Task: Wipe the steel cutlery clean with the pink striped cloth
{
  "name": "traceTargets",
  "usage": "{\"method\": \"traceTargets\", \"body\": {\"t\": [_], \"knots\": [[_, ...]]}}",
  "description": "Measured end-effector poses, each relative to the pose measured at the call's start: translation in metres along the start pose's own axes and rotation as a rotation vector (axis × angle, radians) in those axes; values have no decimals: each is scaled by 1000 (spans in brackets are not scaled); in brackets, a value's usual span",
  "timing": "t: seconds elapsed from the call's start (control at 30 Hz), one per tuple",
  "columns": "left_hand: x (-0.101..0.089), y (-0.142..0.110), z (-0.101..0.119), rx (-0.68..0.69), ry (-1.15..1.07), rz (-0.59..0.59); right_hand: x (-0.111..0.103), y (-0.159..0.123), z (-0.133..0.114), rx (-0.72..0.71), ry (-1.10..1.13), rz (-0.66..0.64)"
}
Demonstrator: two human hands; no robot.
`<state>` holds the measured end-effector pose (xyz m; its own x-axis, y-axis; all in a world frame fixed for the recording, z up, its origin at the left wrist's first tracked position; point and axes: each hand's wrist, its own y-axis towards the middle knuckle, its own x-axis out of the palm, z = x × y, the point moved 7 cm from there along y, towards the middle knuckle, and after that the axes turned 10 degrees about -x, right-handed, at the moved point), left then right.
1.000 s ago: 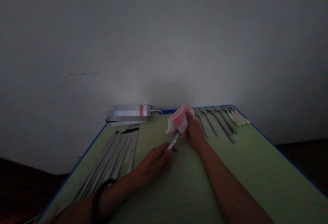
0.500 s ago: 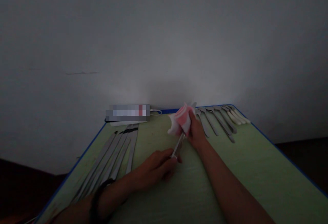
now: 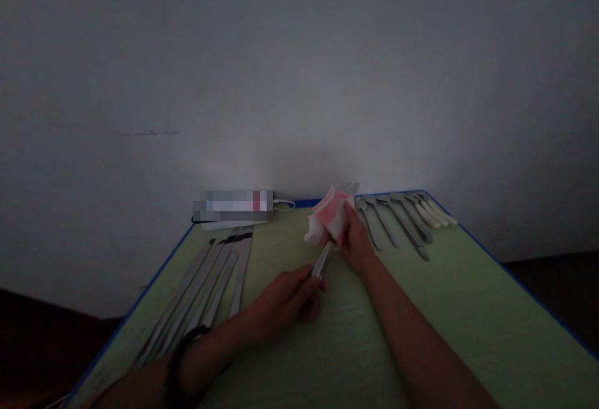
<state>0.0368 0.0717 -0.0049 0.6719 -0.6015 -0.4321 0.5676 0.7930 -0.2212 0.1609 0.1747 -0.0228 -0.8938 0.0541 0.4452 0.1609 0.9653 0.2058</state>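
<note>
My left hand is closed round the handle of a metal utensil that slants up and away from me. My right hand grips a pink and white cloth wrapped round the utensil's far end. The tip of the utensil pokes out just above the cloth. Both hands hover over the middle of the green table.
Several long flat metal strips lie in a row on the left of the table. A row of several spoons and forks, some with white handles, lies at the far right. A flat box rests at the far edge against the wall.
The cloth has slid slightly along the utensil, and my left hand has shifted a little with the handle. The rows of cutlery have not moved.
</note>
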Motion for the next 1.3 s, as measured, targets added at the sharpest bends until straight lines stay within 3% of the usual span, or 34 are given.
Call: {"method": "traceTargets", "body": {"t": [0.1,0.37,0.5,0.7,1.03,1.3], "knots": [[-2,2,-2,-10,-33,27,8,-4,-4,12,-29,-118],[-7,3,-10,-70,-94,69,3,-6,-5,-9,-123,-85],[-9,4,-12,-78,-143,100,14,-8,-8,-40,-269,-249],[-12,4,-10,-92,-136,132,26,-18,-11,22,-213,-425],[-18,4,-9,-91,-104,248,35,-27,-9,108,-292,-533],[-16,5,-11,-116,-131,241,37,-29,-12,95,-371,-562]]}}
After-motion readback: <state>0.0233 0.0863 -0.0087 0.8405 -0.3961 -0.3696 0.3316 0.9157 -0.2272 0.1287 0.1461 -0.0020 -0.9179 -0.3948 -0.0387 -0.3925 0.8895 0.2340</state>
